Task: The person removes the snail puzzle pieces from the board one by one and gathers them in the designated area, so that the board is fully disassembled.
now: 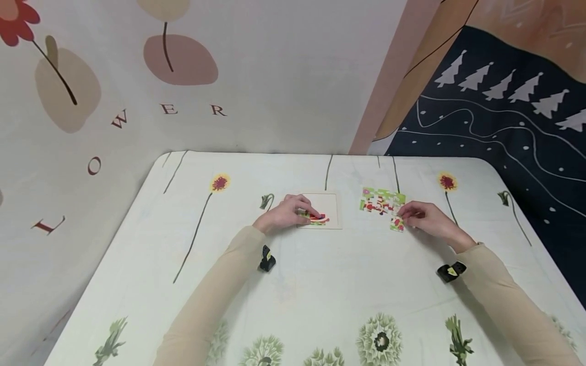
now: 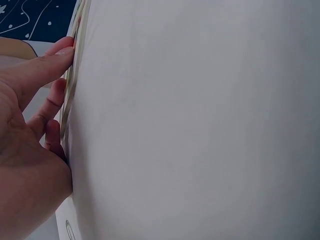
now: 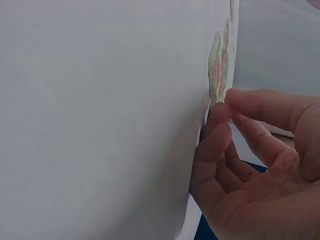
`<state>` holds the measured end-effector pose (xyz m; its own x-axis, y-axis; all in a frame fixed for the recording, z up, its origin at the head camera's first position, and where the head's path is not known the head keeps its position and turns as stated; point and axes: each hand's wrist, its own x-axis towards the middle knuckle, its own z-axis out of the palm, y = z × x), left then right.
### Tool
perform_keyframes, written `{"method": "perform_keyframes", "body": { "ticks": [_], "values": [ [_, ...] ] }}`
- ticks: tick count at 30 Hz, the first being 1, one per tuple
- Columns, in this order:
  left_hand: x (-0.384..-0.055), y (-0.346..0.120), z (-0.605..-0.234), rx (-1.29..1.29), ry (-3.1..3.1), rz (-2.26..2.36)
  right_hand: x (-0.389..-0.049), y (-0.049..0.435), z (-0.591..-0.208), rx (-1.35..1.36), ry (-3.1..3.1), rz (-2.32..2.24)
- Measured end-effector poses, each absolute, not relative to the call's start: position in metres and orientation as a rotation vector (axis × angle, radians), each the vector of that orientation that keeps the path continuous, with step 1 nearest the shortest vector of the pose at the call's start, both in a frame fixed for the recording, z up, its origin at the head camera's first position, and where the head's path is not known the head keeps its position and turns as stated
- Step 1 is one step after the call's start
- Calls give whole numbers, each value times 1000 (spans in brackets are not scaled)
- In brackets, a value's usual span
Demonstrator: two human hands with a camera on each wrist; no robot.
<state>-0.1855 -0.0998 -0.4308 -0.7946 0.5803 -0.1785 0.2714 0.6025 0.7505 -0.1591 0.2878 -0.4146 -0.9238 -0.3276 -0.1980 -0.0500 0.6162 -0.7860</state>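
Note:
My left hand [image 1: 287, 212] rests its fingertips on a few joined jigsaw pieces [image 1: 324, 220], coloured red, green and blue, in the lower part of a pale thin-edged puzzle board [image 1: 326, 200]. In the left wrist view, the thumb and fingers [image 2: 52, 65] lie against the board's surface, seen edge-on. Over to the right, my right hand [image 1: 428, 217] pinches a jigsaw piece with thumb and index finger at the edge of a loose cluster of pieces [image 1: 384, 197]. A red-and-green jigsaw piece [image 1: 397, 224] lies just below those fingertips. The pinched piece is mostly hidden.
Both hands work over a white cloth-covered table [image 1: 320, 274] printed with flowers and dandelions. Behind it stands a pale printed wall hanging [image 1: 284, 76], with a dark tree-patterned one [image 1: 494, 117] at the right. Small black devices sit at both wrists.

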Motion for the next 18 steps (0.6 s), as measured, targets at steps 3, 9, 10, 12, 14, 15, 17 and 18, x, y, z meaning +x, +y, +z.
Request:
{"method": "perform_keyframes", "body": {
  "ticks": [3,9,10,12,14,15,17,18],
  "values": [
    [-185,-99,-431,674,2420,1043,-158,288,-413,-280,2532,-1207],
    [-185,-100,-433,692,2448,1066,-158,282,-409,-274,2547,-1233],
    [-185,-100,-434,690,2450,1076,-159,280,-408,-276,2541,-1245],
    [-185,-101,-435,703,2461,1096,-160,274,-407,-276,2537,-1268],
    [-186,-102,-435,726,2462,1131,-161,267,-406,-278,2538,-1285],
    [-186,-102,-435,739,2462,1147,-161,264,-406,-288,2541,-1295],
    [-186,-103,-434,762,2459,1174,-162,256,-405,-303,2540,-1312],
    [-186,-103,-434,766,2456,1185,-162,253,-405,-318,2539,-1319]
  ]
}}
